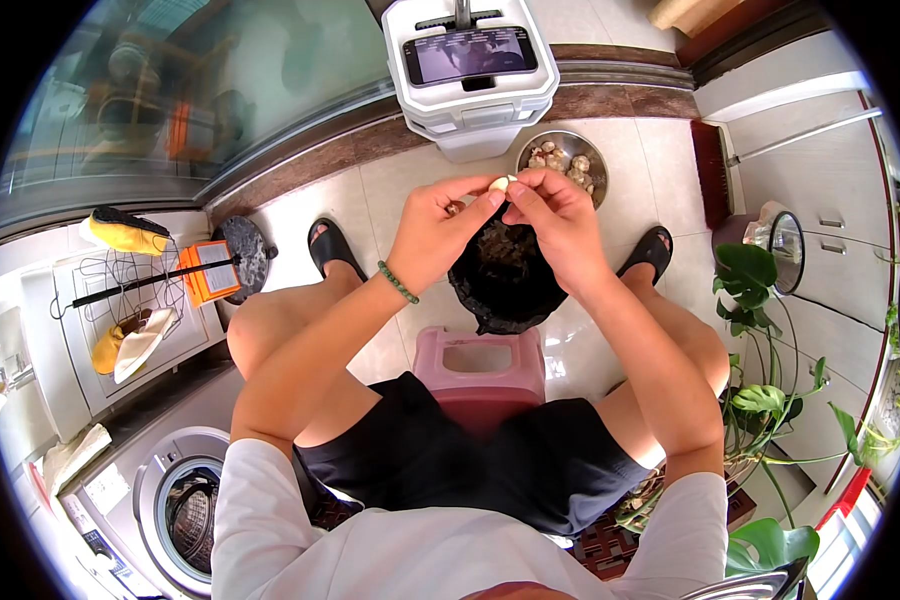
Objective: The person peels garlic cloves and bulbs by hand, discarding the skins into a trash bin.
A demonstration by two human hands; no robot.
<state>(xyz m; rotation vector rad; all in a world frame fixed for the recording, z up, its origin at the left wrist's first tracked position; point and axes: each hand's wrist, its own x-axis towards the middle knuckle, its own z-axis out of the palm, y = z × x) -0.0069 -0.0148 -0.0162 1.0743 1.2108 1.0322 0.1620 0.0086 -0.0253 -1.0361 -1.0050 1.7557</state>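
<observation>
A pale garlic clove (499,185) is pinched between the thumb and fingertips of my left hand (440,222). My right hand (558,222) is closed at the clove's other side, its thumb and fingertips gripping the tip. Both hands meet over a bin lined with a black bag (510,300), where dark scraps show inside. Just beyond my right hand stands a steel bowl (598,160) with several garlic bulbs (548,157) in it.
A pink stool (480,385) is between my legs. Ahead stands a white container (475,110) with a phone (470,55) on top. Leafy plants (760,400) are at the right, and a washing machine (160,500) and a wire rack with shoes (135,290) at the left.
</observation>
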